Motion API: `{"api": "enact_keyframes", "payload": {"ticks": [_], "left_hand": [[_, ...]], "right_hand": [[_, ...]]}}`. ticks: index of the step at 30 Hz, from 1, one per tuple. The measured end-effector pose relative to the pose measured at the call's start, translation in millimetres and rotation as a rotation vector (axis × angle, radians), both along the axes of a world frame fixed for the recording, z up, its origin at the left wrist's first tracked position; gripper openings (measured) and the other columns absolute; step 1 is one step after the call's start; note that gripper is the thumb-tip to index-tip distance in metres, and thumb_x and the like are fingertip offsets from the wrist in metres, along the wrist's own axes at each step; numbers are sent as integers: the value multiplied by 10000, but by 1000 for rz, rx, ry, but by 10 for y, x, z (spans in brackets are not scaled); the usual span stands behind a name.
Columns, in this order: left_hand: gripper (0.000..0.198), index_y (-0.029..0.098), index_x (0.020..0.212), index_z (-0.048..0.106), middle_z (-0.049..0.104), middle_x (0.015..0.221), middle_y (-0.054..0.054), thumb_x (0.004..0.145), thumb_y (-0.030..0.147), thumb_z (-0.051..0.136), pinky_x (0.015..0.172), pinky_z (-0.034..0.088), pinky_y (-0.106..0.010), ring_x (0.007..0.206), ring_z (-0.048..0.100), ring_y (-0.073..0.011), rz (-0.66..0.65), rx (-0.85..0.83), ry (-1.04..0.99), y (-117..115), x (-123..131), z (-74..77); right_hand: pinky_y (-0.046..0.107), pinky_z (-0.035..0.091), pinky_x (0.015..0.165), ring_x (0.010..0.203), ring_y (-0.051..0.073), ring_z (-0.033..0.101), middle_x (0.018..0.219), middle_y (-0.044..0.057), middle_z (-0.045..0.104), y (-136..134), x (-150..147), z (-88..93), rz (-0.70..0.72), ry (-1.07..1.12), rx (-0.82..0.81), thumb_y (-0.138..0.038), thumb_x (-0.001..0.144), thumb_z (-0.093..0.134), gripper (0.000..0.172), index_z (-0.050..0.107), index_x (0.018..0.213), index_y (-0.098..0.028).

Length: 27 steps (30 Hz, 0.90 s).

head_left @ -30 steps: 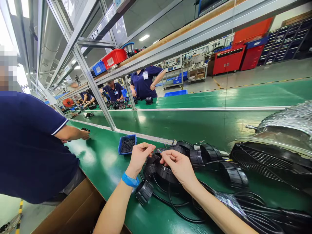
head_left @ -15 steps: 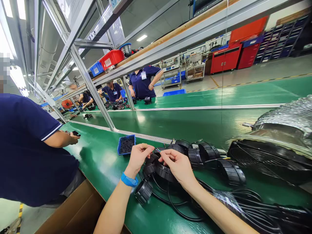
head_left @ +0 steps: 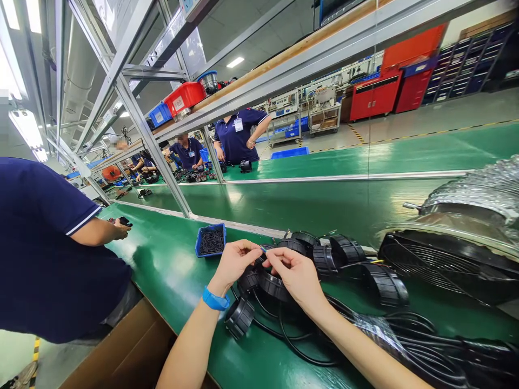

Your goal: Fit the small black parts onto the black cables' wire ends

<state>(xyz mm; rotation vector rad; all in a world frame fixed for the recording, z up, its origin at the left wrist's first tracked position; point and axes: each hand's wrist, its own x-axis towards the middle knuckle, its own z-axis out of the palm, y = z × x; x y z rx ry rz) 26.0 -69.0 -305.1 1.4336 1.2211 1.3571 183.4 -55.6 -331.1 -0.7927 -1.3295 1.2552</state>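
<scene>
My left hand (head_left: 237, 262), with a blue band (head_left: 214, 299) on its wrist, is closed in a pinch at the end of a thin coloured wire (head_left: 263, 249). My right hand (head_left: 292, 268) pinches the same wire close by, so the fingertips of both hands nearly meet. Below them lie black round ribbed housings (head_left: 275, 285) with black cables, partly hidden by my hands. Another ribbed housing (head_left: 239, 317) lies tilted under my left wrist. Just beyond my left hand is a blue bin (head_left: 197, 249) of small black tube-like pieces.
More black housings (head_left: 384, 284) and bundled cables (head_left: 413, 340) lie to the right. A fan-like grille with a foil duct (head_left: 474, 189) stands at far right. A co-worker (head_left: 48, 248) works on the left beside a cardboard box (head_left: 121, 351). A metal post (head_left: 154, 146) rises behind the bench.
My left hand has moved slightly right, closer to my right fingertips, leaving less wire showing between them. My right hand stays nearly still.
</scene>
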Motion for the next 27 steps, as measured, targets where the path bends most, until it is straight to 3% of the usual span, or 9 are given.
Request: {"api": "enact_keyframes", "payload": {"ticks": [6,14,27], "left_hand": [[333,107,746,730,652,721,-40,687,421,823,571,404,-235,560,501,-81,-38,-29,-39,25,-23,-20],[275,114,826,758,627,687,-20,776,384,766,590,379,-229,578,478,-77,44,55,-105,28,-39,-11],[247,121,792,753,623,714,-24,792,368,759,602,372,-238,589,463,-75,20,71,-135,21,-1,-8]], "right_hand": [[311,482,572,553,178,580,657,76,697,-13,-1,13,-2,-5,12,-721,701,688,550,695,765,-175],[293,458,539,529,164,546,606,60,660,-32,-3,52,14,-1,19,-739,696,680,566,671,733,-174],[287,435,535,530,159,536,611,54,657,-28,9,37,38,-17,23,-716,719,679,543,677,747,-173]]}}
